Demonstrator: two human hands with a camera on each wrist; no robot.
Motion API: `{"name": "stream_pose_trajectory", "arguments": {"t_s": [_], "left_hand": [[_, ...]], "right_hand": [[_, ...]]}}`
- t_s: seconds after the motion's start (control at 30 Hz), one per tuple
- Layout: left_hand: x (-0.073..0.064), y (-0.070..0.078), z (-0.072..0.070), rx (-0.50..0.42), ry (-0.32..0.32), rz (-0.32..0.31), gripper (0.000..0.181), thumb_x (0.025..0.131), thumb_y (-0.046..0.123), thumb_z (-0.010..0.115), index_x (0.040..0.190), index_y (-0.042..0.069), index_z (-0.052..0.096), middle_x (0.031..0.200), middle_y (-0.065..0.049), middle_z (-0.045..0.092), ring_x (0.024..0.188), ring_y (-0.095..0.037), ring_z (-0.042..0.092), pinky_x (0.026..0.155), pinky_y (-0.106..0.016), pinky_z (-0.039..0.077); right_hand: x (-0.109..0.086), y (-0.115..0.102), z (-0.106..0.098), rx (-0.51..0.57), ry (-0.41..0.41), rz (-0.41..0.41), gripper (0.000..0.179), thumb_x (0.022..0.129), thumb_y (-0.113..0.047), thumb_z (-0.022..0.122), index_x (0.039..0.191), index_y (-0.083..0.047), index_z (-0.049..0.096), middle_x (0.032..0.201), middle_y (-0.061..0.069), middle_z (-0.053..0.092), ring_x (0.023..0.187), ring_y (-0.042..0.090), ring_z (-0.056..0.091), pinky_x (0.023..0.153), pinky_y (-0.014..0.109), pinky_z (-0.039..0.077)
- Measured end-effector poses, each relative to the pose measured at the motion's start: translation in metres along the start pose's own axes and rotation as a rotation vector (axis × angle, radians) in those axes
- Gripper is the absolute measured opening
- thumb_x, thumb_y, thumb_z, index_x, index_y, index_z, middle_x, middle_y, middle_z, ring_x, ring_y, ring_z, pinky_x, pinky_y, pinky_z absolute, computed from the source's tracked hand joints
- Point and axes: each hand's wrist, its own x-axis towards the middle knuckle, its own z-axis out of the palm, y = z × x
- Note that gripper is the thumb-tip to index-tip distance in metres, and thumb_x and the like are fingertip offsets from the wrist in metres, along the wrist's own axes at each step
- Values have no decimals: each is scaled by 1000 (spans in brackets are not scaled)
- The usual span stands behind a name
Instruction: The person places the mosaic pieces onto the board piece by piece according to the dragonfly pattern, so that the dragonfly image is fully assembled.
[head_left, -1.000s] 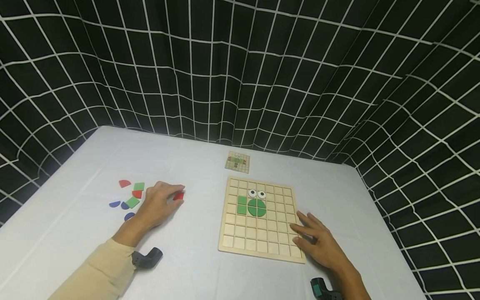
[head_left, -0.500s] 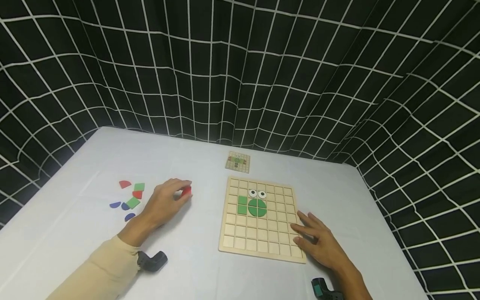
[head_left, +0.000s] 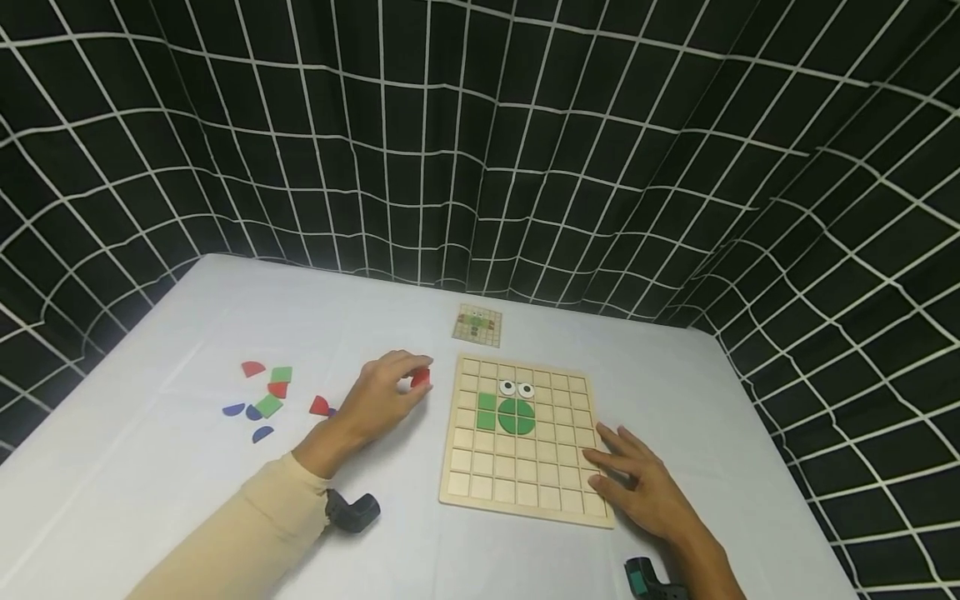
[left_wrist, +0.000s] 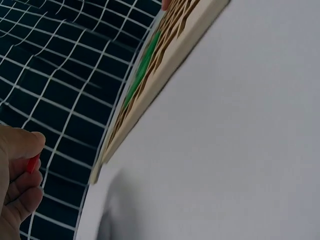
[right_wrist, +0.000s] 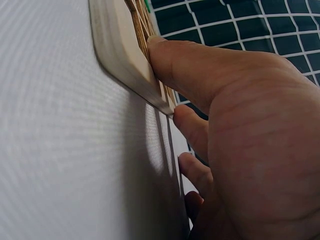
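Observation:
In the head view my left hand (head_left: pixel 375 402) pinches a small red piece (head_left: pixel 422 377) between thumb and fingers, just left of the wooden grid board (head_left: pixel 483 483). The left wrist view shows the same red piece (left_wrist: pixel 32 163) edge-on, partly covered by the fingers. On the board lie two green squares (head_left: pixel 487 402), a green circle (head_left: pixel 517 417) made of quarter pieces and two round eye pieces (head_left: pixel 507 388). My right hand (head_left: pixel 641 487) rests at the board's right edge with fingers spread. In the right wrist view the thumb (right_wrist: pixel 185 62) touches the board's rim (right_wrist: pixel 120 45).
Several loose pieces lie on the white table (head_left: pixel 375 300) at the left, among them a green square (head_left: pixel 268 406), a red quarter circle (head_left: pixel 252 367) and a blue half circle (head_left: pixel 234 410). Behind the board lies a small pattern card (head_left: pixel 477 325). A black gridded curtain (head_left: pixel 420 150) surrounds the table.
My left hand has moved right toward the board with the red piece. Another red piece and a bit of blue now show behind that hand. The right hand has stayed in place.

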Motion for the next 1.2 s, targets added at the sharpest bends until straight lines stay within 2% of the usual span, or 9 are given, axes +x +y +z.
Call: {"name": "stream_pose_trajectory", "arguments": {"t_s": [0.17,0.33,0.57,0.83,1.0,1.2], "left_hand": [[8,8,18,-44,-42,-29,32,77,1,75,109,1,69,94,-5,69,88,-15,63,78,-30,56],[9,12,34,-91,-98,-68,32,78,-1,73,110,1,69,98,-7,70,88,-15,64,75,-26,56],[10,13,49,-128,-151,-91,31,80,2,72,111,2,68,100,-8,70,86,-14,63,75,-28,54],[11,11,60,-117,-220,-159,33,82,5,71,114,5,68,105,-7,70,88,-15,60,78,-32,51],[10,9,65,-94,-247,-192,34,82,8,72,116,6,67,113,-7,69,93,-16,59,81,-31,51],[10,9,69,-85,-269,-220,33,83,12,72,116,7,68,111,-4,69,85,-11,52,72,-25,48]], "right_hand": [[-1,-1,-1,6,0,12,37,82,-39,72,114,-21,71,147,7,46,139,45,25,102,73,19],[-3,-1,-1,18,1,5,36,81,-39,73,113,-21,72,146,8,46,139,46,25,101,74,18],[-4,0,0,27,5,-18,34,82,-36,73,114,-22,71,146,7,46,139,46,26,100,74,19],[-3,0,1,16,-5,16,36,82,-40,71,114,-23,71,147,6,45,139,45,24,102,74,17],[-2,0,1,29,-3,3,36,82,-38,72,115,-22,71,147,7,45,139,46,24,101,74,17],[-1,-1,0,30,-7,15,36,82,-38,72,114,-23,71,147,7,45,140,45,24,101,74,17]]}}
